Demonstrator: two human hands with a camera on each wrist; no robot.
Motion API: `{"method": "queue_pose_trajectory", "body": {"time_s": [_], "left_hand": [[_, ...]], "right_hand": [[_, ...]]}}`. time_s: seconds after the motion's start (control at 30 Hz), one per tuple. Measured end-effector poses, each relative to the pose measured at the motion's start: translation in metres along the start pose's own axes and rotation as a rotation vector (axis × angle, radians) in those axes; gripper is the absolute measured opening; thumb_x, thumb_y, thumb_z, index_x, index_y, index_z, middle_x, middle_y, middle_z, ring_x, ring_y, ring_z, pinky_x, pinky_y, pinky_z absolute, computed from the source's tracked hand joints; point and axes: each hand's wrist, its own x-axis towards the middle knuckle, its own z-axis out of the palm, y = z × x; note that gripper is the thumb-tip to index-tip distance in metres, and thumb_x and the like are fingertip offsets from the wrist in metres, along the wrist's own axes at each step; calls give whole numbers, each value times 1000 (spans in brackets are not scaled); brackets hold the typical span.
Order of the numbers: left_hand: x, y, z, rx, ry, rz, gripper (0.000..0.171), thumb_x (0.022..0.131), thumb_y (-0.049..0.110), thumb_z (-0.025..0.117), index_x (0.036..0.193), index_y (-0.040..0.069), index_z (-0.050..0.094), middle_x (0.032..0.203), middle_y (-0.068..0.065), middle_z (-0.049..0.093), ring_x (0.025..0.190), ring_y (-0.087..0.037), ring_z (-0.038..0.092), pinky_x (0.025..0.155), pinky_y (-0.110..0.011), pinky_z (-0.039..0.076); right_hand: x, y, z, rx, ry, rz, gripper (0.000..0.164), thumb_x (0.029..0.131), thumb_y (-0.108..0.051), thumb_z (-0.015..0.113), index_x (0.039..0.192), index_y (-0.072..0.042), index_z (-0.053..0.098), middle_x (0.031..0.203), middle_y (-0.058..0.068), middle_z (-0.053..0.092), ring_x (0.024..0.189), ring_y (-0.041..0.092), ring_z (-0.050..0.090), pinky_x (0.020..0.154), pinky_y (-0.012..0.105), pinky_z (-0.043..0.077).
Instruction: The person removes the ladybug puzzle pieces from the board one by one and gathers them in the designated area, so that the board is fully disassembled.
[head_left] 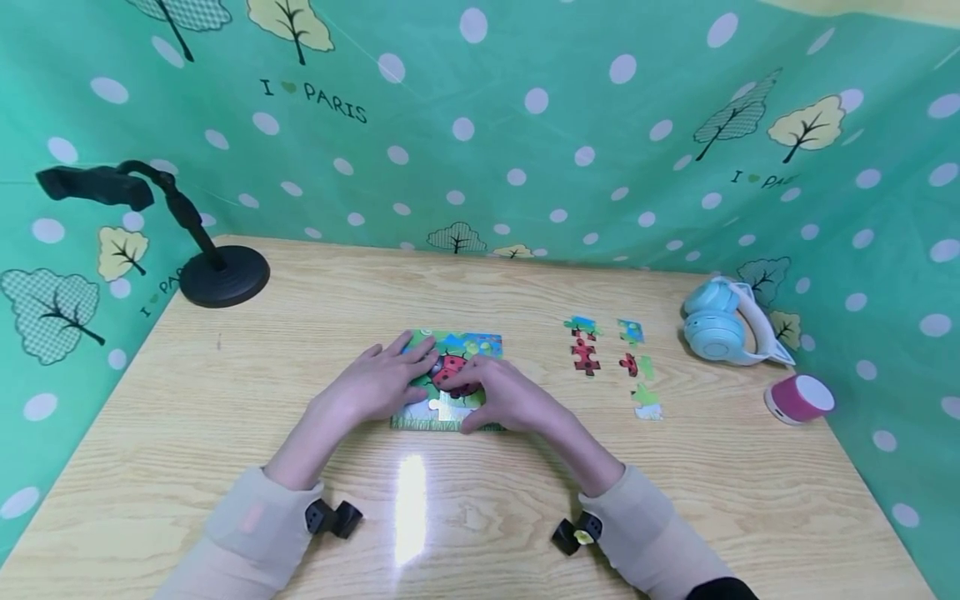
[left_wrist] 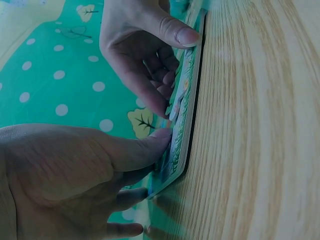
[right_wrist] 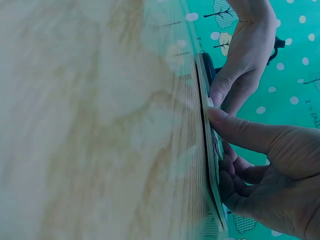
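Note:
A ladybug jigsaw puzzle (head_left: 427, 423) in a flat tray lies at mid-table, with a piece-shaped pale gap low in its middle. My left hand (head_left: 378, 383) rests spread over its left side, fingertips on the picture and thumb near the gap. Over the right side, my right hand (head_left: 510, 396) touches the puzzle: its index finger reaches across the ladybug, its thumb is at the front edge. In the right wrist view, the right thumb (right_wrist: 245, 132) presses down at the puzzle's edge while the other fingers bend beneath the palm. That palm hides the puzzle's right part.
Several loose jigsaw pieces (head_left: 585, 357) lie right of the puzzle, in two rough columns. Blue-and-white headphones (head_left: 716, 329) and a pink-and-white cylinder (head_left: 798, 398) stand farther right. A black stand (head_left: 225, 275) is at the back left. Green patterned cloth (head_left: 480, 150) hangs around the table.

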Motion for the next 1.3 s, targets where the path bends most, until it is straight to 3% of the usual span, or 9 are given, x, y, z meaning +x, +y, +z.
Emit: {"method": "queue_pose_trajectory", "body": {"time_s": [0.33, 0.93, 1.3], "left_hand": [[2, 0, 0, 9, -9, -6, 60, 105, 34, 58, 158, 12, 40, 172, -9, 25, 160, -42, 17, 123, -71, 24], [1, 0, 0, 0, -9, -7, 60, 105, 34, 58, 158, 12, 40, 172, -9, 24, 160, -42, 16, 124, -70, 23], [1, 0, 0, -2, -6, -1, 60, 106, 34, 56, 158, 12, 40, 172, -9, 24, 160, -42, 16, 124, -70, 22]], "right_hand": [[0, -1, 0, -24, 5, -22, 61, 77, -16, 91, 134, -17, 70, 116, 1, 68, 105, 15, 58, 88, 32, 52], [-4, -3, -3, -56, 12, -32, 61, 78, -21, 91, 135, -18, 70, 115, 0, 68, 102, 12, 56, 83, 29, 51], [-14, 12, -11, -69, 53, -54, 58, 79, -22, 90, 133, -22, 71, 114, -4, 66, 103, 11, 55, 85, 29, 50]]}}
